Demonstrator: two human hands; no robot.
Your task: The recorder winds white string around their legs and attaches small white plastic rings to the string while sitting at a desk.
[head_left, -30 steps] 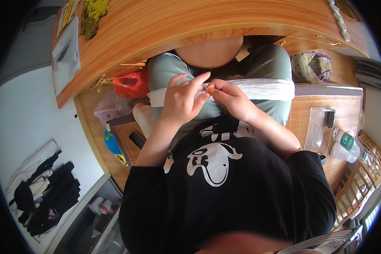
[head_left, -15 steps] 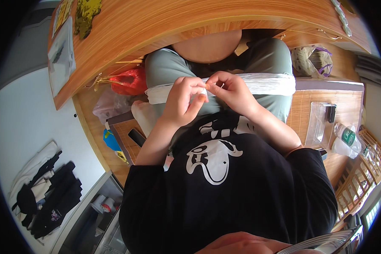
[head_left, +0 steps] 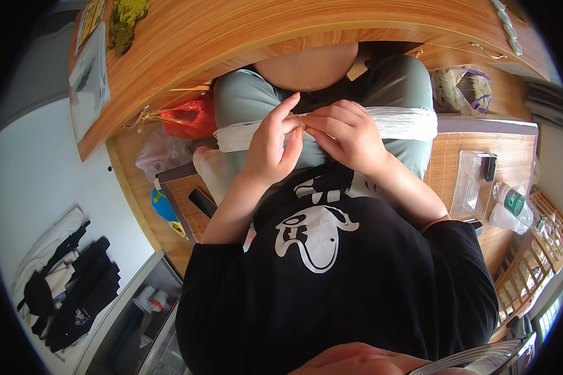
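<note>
A thick skein of white thread (head_left: 400, 124) is stretched across both of my knees, over grey-green trousers. My left hand (head_left: 273, 140) is in front of the skein, its index finger pointing up and its thumb and another finger bent toward the right fingertips. Closed in a pinch, my right hand (head_left: 350, 134) meets the left one at the fingertips. Whatever lies between the fingers is too small to make out. Both hands cover the middle of the skein.
A curved wooden desk (head_left: 281, 28) spans the far side, with a round stool seat (head_left: 306, 67) under it. A red plastic bag (head_left: 187, 119) lies at left, a phone (head_left: 201, 203) nearer. At right are a clear plastic tray (head_left: 472, 181), a bottle (head_left: 512, 199) and a stuffed bag (head_left: 461, 89).
My left index finger has straightened upward from a bend. My right fingers have come further over the left fingertips, its back turned more toward view. The skein stays in place.
</note>
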